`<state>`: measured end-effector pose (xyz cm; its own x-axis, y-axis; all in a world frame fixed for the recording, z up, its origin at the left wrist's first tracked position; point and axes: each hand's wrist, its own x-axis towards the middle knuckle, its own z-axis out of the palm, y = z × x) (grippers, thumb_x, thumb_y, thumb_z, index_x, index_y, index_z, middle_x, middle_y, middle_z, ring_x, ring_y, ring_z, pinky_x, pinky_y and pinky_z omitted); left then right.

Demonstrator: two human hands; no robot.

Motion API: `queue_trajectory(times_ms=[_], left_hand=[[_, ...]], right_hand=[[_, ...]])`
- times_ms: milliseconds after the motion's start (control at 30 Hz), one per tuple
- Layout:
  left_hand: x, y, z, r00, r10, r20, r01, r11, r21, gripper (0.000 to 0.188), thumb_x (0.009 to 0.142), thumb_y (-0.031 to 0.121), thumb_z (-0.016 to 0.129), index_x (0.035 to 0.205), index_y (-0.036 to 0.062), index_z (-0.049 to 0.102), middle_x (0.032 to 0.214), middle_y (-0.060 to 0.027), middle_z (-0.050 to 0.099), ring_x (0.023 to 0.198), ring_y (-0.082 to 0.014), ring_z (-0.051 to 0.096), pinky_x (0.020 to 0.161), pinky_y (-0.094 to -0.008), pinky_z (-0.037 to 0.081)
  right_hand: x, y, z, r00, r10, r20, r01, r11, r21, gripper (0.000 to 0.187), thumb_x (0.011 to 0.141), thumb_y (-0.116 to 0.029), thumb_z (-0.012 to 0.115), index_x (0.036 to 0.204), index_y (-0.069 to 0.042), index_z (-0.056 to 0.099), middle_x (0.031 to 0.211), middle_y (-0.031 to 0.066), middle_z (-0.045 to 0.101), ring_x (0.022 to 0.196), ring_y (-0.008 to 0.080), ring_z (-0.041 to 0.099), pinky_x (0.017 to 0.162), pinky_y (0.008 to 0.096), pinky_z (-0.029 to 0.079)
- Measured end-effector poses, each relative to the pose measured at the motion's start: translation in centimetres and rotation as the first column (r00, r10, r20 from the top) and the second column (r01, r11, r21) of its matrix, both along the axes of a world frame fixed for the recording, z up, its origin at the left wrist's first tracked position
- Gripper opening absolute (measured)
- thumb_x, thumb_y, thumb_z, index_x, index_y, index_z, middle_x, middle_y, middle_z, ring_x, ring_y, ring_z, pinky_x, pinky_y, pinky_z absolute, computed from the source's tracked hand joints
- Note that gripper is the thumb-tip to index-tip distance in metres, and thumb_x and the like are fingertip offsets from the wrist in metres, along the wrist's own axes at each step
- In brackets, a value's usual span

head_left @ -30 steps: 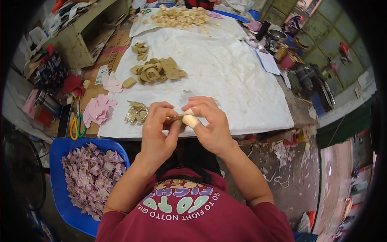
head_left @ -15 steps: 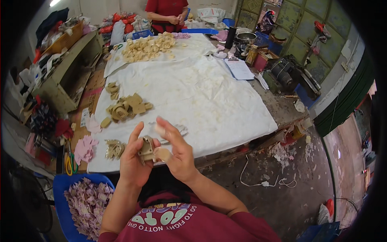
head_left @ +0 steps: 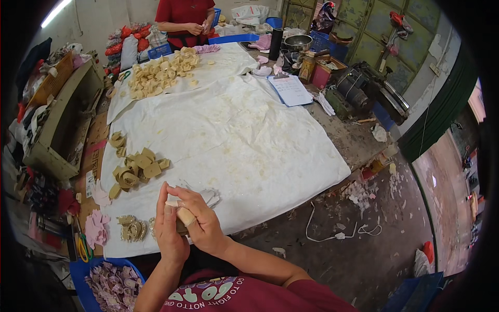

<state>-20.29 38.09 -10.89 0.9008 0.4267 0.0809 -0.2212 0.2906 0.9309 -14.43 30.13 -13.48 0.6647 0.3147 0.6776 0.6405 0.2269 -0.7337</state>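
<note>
Over the table's near edge my left hand (head_left: 170,231) and my right hand (head_left: 205,223) are closed together around a small olive-tan moulded piece (head_left: 181,228). Most of that piece is hidden by my palms and fingers. A pale tan cover (head_left: 185,216) wraps a digit of my right hand. Left of my hands, a few olive-tan toothed curved pieces (head_left: 131,229) rest on the white cloth (head_left: 249,140). Farther off lies a pile of olive-tan curved pieces (head_left: 138,169). Just beyond my fingers is a light grey crumpled glove or cloth (head_left: 209,196).
A blue tub (head_left: 78,270) of purplish pieces stands at lower left. Pink gloves (head_left: 96,228) and scissors (head_left: 83,247) lie along the table's left edge. Pale yellow pieces (head_left: 161,73) are heaped at the back, near another person (head_left: 185,18). A clipboard (head_left: 290,89) and a motor (head_left: 356,88) sit at right.
My hands have come together, so the piece that showed in my left hand is mostly covered. The view has shifted, and the table's things appear farther left.
</note>
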Motion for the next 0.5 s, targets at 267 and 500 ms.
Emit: queue_trajectory(times_ms=[267, 500], left_hand=[[2.0, 1.8, -0.9, 0.991, -0.104, -0.080, 0.092, 0.985, -0.143, 0.054, 0.094, 0.022, 0.049, 0.143, 0.0076, 0.032, 0.095, -0.0049, 0.057, 0.070, -0.0086, 0.054, 0.058, -0.0219, 0.047], [1.5, 5.2, -0.9, 0.946, -0.274, -0.171, 0.226, 0.940, -0.255, 0.056, 0.097, 0.032, 0.046, 0.146, 0.0133, 0.027, 0.105, -0.0085, 0.056, 0.082, -0.0146, 0.058, 0.068, -0.0285, 0.052]], right_hand=[[1.3, -1.3, -1.8, 0.729, 0.449, -0.517, -0.453, 0.882, 0.127, 0.048, 0.088, -0.010, 0.060, 0.134, -0.003, 0.048, 0.141, 0.0110, 0.043, 0.119, 0.0167, 0.050, 0.095, 0.0310, 0.042], [2.9, 0.5, -1.3, 0.790, 0.351, -0.504, -0.489, 0.856, -0.170, 0.068, 0.075, -0.018, 0.075, 0.136, -0.005, 0.047, 0.146, 0.0157, 0.035, 0.113, 0.0159, 0.054, 0.093, 0.0294, 0.043]])
